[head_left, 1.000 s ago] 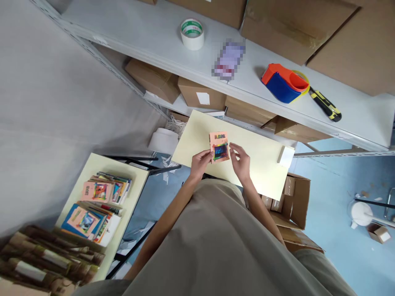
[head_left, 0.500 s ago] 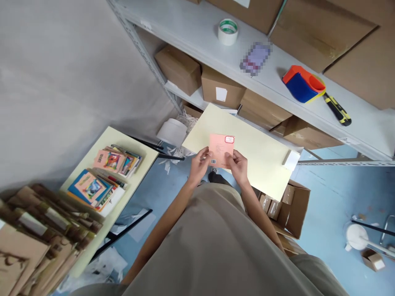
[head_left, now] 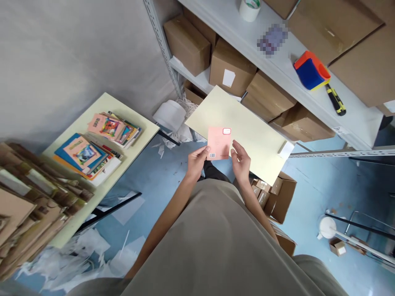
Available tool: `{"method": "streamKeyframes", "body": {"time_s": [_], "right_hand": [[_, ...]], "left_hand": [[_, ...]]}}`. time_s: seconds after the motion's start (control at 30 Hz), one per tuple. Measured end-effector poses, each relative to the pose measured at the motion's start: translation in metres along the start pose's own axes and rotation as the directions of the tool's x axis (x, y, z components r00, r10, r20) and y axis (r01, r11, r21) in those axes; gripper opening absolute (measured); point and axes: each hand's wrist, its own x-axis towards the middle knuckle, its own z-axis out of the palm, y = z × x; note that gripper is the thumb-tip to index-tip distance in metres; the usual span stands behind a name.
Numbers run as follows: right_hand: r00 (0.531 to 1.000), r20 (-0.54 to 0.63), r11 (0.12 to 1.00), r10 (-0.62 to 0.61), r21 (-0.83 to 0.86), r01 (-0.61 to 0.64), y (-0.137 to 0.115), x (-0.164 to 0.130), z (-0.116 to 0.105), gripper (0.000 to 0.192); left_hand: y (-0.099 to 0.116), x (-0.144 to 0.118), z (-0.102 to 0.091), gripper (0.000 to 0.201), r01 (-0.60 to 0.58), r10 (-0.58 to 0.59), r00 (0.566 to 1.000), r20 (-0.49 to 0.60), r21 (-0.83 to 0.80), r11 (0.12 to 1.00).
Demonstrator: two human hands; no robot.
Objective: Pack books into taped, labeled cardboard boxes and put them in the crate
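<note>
A small pink booklet point(head_left: 219, 142) shows its back cover, with a barcode at the lower left and a red-edged label at the top right. My left hand point(head_left: 196, 161) grips its lower left corner. My right hand point(head_left: 241, 161) hovers just right of the booklet with fingers apart, holding nothing. Both hands are above the near edge of a pale yellow table point(head_left: 247, 127).
A second yellow table point(head_left: 135, 139) at the left carries stacks of colourful booklets point(head_left: 95, 146) and brown paper bundles point(head_left: 31, 197). Grey shelving point(head_left: 277, 65) holds cardboard boxes, a tape roll point(head_left: 249, 7), a red-blue tape dispenser point(head_left: 311, 70) and a yellow knife point(head_left: 336, 100). An open box point(head_left: 274, 197) stands below.
The booklet was flipped from its colourful front to its plain back. My right hand has let go of it; only my left hand holds it now. The view swung left.
</note>
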Motion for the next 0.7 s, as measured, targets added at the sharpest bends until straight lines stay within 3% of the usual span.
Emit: {"method": "streamKeyframes", "body": {"time_s": [0.13, 0.2, 0.33, 0.47, 0.6, 0.7], "right_hand": [[0.998, 0.067, 1.0, 0.017, 0.001, -0.017, -0.005, -0.015, 0.015, 0.073], [0.994, 0.1, 0.998, 0.033, 0.051, -0.038, -0.006, -0.021, 0.027, 0.075], [0.999, 0.054, 0.993, 0.006, 0.119, -0.012, -0.01, -0.024, 0.037, 0.068], [1.0, 0.018, 0.998, -0.018, 0.065, 0.017, -0.012, -0.019, 0.019, 0.06], [0.999, 0.027, 0.999, -0.016, 0.046, 0.015, -0.01, -0.012, -0.006, 0.065], [0.997, 0.074, 0.996, 0.005, 0.091, -0.011, -0.007, -0.01, -0.019, 0.068]], "left_hand": [[0.001, -0.014, 0.003, 0.063, -0.112, 0.116, 0.992, -0.044, 0.088, 0.99], [0.002, -0.024, 0.008, 0.061, -0.155, 0.155, 0.988, 0.009, 0.111, 0.982], [0.005, -0.041, 0.019, 0.05, -0.267, 0.248, 0.96, 0.131, 0.16, 0.95], [0.007, -0.041, 0.02, 0.052, -0.285, 0.243, 0.942, 0.233, 0.169, 0.944], [0.005, -0.022, 0.01, 0.063, -0.209, 0.198, 0.977, 0.078, 0.189, 0.959], [0.0, -0.008, 0.003, 0.068, -0.1, 0.085, 0.99, 0.114, 0.134, 0.986]]}}
